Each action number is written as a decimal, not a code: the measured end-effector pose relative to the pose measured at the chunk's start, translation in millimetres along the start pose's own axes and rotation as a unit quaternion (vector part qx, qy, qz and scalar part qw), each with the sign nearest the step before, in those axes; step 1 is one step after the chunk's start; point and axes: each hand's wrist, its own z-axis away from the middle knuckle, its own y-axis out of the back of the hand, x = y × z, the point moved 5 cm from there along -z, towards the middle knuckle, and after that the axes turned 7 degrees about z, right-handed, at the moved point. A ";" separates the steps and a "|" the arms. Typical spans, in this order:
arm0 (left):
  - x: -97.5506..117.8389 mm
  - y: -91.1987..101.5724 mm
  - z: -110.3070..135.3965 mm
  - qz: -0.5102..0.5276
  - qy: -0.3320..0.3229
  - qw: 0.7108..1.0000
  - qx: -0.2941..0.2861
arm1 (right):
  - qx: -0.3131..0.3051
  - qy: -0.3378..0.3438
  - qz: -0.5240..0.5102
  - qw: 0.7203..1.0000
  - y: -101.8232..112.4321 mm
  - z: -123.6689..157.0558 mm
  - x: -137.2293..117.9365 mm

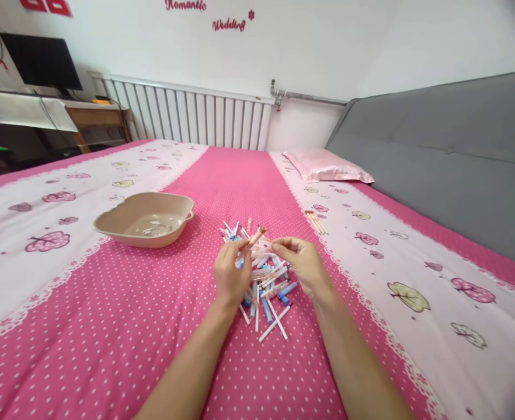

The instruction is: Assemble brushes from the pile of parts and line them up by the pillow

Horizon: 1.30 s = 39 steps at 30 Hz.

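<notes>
My left hand [232, 274] is closed on a small pink-handled makeup brush [256, 236] with a brown tip, which slants up to the right. Close beside it, my right hand [303, 265] has its thumb and forefinger pinched together near the brush; what they hold, if anything, is too small to make out. Under and around both hands lies a loose pile of thin white sticks [275, 318], mixed with blue pieces [266, 309] and clear or pinkish ones. Several similar brushes [317, 223] lie side by side on the bed, beyond my right hand.
A beige plastic basin [148, 236] with small white bits inside sits left of the pile. The pink patterned bedspread [161, 326] stretches beneath everything. Farther back are a pink pillow [327, 166], a grey headboard [450, 134], a white radiator [191, 114] and a desk with a monitor [42, 63].
</notes>
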 end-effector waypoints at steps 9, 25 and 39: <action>10.9 0.0 -0.8 -0.066 -0.076 0.995 -0.026 | -0.022 0.018 0.014 0.999 37.8 18.8 -42.5; 15.4 -5.0 2.0 -0.094 -0.128 0.985 -0.064 | -0.016 0.095 0.072 0.993 31.2 20.1 -44.6; 17.4 -4.5 1.3 -0.065 -0.149 0.985 -0.063 | -0.005 0.106 0.112 0.988 24.9 21.9 -42.5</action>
